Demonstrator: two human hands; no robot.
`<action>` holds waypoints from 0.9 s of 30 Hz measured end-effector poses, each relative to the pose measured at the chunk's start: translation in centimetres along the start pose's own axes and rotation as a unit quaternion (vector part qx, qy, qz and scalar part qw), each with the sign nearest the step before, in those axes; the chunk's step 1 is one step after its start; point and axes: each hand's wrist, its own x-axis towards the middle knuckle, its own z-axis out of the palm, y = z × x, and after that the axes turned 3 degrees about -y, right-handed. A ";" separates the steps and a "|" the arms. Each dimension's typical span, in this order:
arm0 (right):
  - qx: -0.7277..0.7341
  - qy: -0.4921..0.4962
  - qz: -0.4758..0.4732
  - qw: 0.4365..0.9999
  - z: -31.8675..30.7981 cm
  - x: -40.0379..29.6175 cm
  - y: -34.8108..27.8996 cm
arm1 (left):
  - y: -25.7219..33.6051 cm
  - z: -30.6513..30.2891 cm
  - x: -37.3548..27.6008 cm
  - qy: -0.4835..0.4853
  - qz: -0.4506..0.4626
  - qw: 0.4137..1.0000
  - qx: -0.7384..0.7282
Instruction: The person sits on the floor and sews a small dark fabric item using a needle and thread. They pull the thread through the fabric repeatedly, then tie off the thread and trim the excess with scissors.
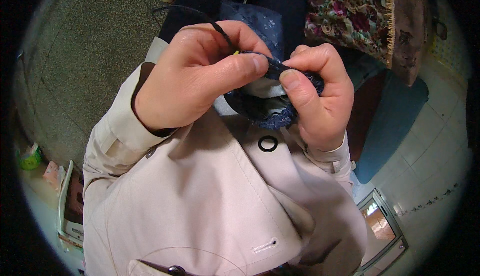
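My left hand (187, 77) pinches the edge of a small dark blue fabric piece (273, 118) between thumb and forefinger. From the other side, my right hand (324, 96) grips the same edge with thumb and bent forefinger. The piece curves round into an opening with a frayed rim, and pale cloth shows inside it. A black cord (200, 12) runs from beside the left fingers out over my lap. Close to those fingers is a small yellow bit (236, 52), too small to identify. Below hangs a dark blue panel (258, 22) with small white motifs.
Floral fringed cloth (345, 9) covers a brown wooden edge (407, 32) at the upper right. Beneath it stands a blue-grey board (393, 126) near a tiled wall (423, 152). Speckled floor (86, 54) lies left. My beige coat (195, 201) fills the lower middle.
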 end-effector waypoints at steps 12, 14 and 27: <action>0.093 -0.002 0.020 0.995 0.4 0.1 0.7 | -0.8 0.3 0.3 0.014 -0.004 0.998 -0.065; 0.071 0.002 0.016 0.997 0.5 0.0 0.9 | -0.9 0.3 0.3 0.013 -0.003 0.997 -0.072; -0.062 0.042 -0.056 0.996 1.7 0.4 1.0 | -0.5 0.2 0.2 0.009 0.003 0.998 -0.064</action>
